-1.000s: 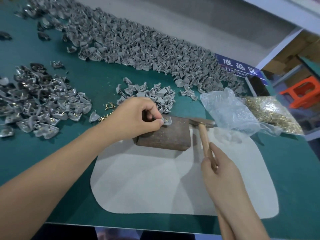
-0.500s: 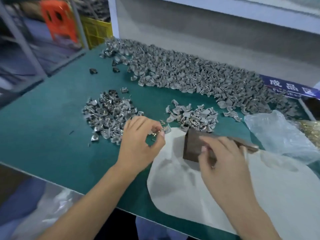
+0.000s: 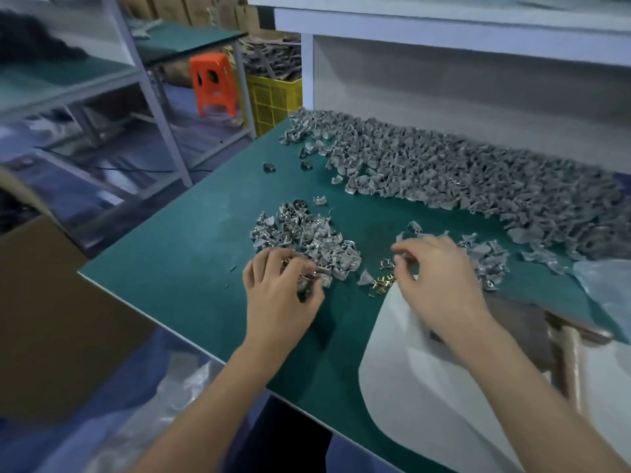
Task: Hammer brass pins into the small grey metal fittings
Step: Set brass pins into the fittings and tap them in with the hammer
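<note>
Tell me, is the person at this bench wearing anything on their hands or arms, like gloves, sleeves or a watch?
No. Both the left hand and the right hand are bare, with no gloves. Both forearms are uncovered as far as the picture shows; no sleeve edge comes into view. No watch, ring or bracelet is visible on either wrist or on the fingers.

Landmark: the rusty block [image 3: 522,322]
Right hand [image 3: 440,281]: I have let go of the hammer [image 3: 568,363]; it has left the block and now reaches beyond its left end, fingers curled just over the loose brass pins [image 3: 382,283]
Left hand [image 3: 280,295]: off the block; moved well left of it, fingertips at the near edge of the left-hand fittings pile [image 3: 307,237]
Hammer: lies unheld against the block's right side
</note>
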Motion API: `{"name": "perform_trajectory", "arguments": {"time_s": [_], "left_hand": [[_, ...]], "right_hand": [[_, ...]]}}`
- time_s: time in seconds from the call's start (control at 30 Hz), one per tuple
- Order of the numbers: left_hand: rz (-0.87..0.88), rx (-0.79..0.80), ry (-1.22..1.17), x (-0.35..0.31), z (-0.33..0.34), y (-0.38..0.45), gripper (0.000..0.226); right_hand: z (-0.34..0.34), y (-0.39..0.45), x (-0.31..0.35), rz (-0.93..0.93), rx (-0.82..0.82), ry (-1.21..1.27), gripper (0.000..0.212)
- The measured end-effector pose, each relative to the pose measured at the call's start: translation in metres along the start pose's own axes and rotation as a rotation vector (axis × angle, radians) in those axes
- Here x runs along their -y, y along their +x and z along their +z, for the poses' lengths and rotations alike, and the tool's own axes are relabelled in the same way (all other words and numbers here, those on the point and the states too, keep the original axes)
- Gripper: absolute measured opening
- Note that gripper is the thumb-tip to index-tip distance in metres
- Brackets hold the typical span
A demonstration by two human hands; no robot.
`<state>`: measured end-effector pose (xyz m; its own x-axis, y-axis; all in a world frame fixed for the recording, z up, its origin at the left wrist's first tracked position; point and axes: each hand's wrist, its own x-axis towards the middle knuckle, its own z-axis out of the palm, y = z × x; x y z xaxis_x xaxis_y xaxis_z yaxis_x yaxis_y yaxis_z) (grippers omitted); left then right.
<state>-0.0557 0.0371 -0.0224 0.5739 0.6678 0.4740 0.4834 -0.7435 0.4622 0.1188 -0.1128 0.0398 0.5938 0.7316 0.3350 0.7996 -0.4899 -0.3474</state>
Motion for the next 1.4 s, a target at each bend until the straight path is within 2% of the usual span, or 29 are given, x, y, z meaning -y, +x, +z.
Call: {"name": "perform_trajectory", "arguments": {"time_s": [0.07, 0.17, 0.33, 0.53, 0.67, 0.77, 0.83, 0.93, 0.97, 1.03, 1.13, 1.2, 1.33, 1.4], "left_hand": [[0.073, -0.009, 0.013, -0.003, 0.002, 0.0, 0.021], [0.236, 0.06, -0.015, -0.011, 0.009, 0.0, 0.017], [0.304, 0.248, -0.056, -0.035, 0.023, 0.009, 0.018], [0.268, 0.197, 0.045, -0.046, 0.034, 0.016, 0.038], [0.216, 0.247, 0.128, -0.043, 0.034, 0.024, 0.029], [0.198, 0.205, 0.074, -0.045, 0.032, 0.021, 0.019], [0.108, 0.172, -0.19, -0.051, 0.028, 0.016, 0.017], [-0.345, 0.347, -1.027, -0.073, 0.018, 0.01, 0.024], [-0.456, 0.38, -1.224, -0.075, 0.017, 0.009, 0.027], [-0.54, 0.408, -1.399, -0.077, 0.018, 0.006, 0.03], [-0.561, 0.432, -1.463, -0.08, 0.018, 0.002, 0.03], [-0.49, 0.399, -1.303, -0.078, 0.018, 0.002, 0.027], [-0.029, 0.082, -0.269, -0.054, 0.017, 0.014, 0.013], [0.021, 0.065, -0.102, -0.043, 0.014, 0.02, 0.014]], "right_hand": [[-0.006, 0.002, -0.016, 0.022, 0.006, 0.001, 0.021], [-0.01, -0.003, -0.037, 0.033, -0.001, 0.051, 0.02], [-0.003, -0.013, -0.049, 0.038, -0.022, 0.16, 0.017], [-0.007, -0.016, -0.05, 0.036, -0.121, 0.241, 0.018], [-0.006, -0.017, -0.053, 0.04, -0.113, 0.249, 0.019], [-0.005, -0.019, -0.053, 0.049, -0.106, 0.27, 0.018], [-0.005, -0.02, -0.052, 0.047, -0.088, 0.277, 0.018], [-0.007, -0.02, -0.052, 0.02, -0.07, 0.265, 0.019], [-0.007, -0.019, -0.051, 0.013, -0.062, 0.259, 0.019], [-0.008, -0.02, -0.05, 0.007, -0.052, 0.252, 0.019], [-0.009, -0.02, -0.05, 0.009, -0.053, 0.255, 0.019], [-0.008, -0.021, -0.05, 0.008, -0.051, 0.251, 0.019], [-0.009, -0.021, -0.052, 0.027, -0.029, 0.261, 0.021], [-0.01, -0.02, -0.052, 0.027, -0.022, 0.251, 0.021]]}}
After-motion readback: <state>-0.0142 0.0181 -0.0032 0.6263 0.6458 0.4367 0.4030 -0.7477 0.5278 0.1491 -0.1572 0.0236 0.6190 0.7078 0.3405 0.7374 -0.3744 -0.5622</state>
